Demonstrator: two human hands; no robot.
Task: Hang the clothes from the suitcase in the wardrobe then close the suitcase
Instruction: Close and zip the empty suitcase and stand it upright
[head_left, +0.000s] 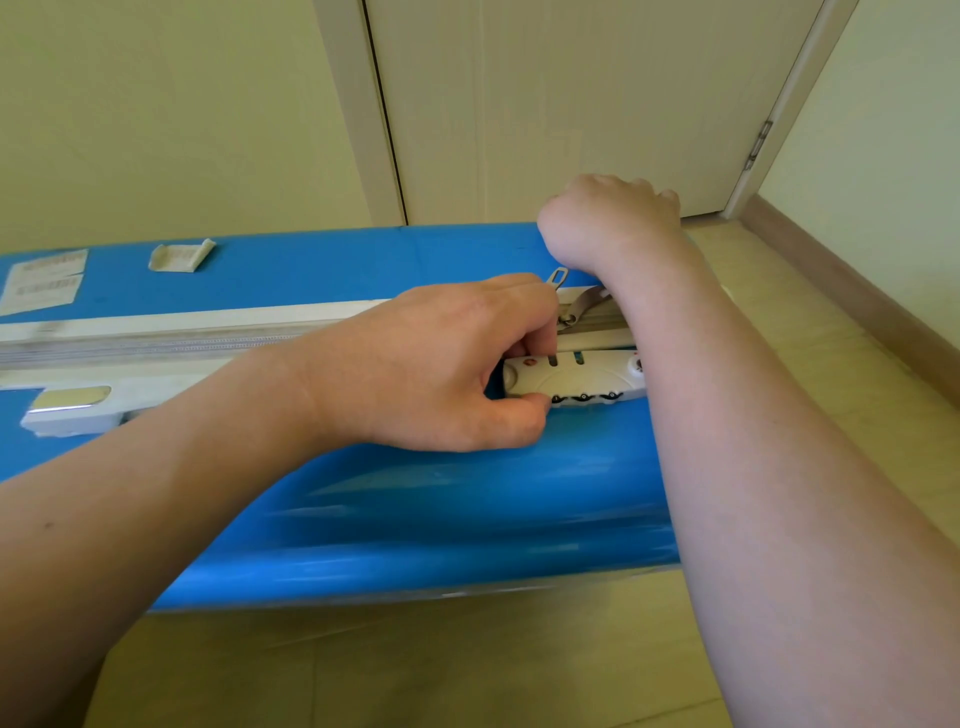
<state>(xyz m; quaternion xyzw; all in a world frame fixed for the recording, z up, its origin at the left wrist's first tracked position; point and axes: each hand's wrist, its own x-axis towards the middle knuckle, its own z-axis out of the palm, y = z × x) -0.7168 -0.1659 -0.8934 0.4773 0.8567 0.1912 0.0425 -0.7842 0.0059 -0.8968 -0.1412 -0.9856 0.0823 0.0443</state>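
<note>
The blue suitcase (415, 509) lies shut on the floor (467, 670), filling the middle of the frame from the left edge to right of centre. Its pale zip band (182, 332) runs along the side from the left edge toward the centre. Just right of centre, below that band, sits the white combination lock (576, 376), with three dark dials along its lower edge and two slots on top.

The left hand (441, 364) reaches in from the lower left and covers the lock's left end: the fingers are curled down at the zip band and the thumb (514, 415) presses at the lock's lower left corner, so the hand pinches around that end. Two metal zip pulls (569, 299) stick out just above the lock, beside the curled fingers; whether the fingers hold one cannot be told.

The right hand (613, 218) rests on the case's far top edge, above centre, fingers curled over the edge and out of sight.

At the left edge, a chrome-and-white handle mount (72, 410) sits below the zip band. In the upper left of the case are paper labels (44, 280) and a torn sticker (182, 254).

Behind, a pale door (571, 104) fills the upper centre, with wall (156, 104) to the left and a skirting board (852, 312) running down the right.
</note>
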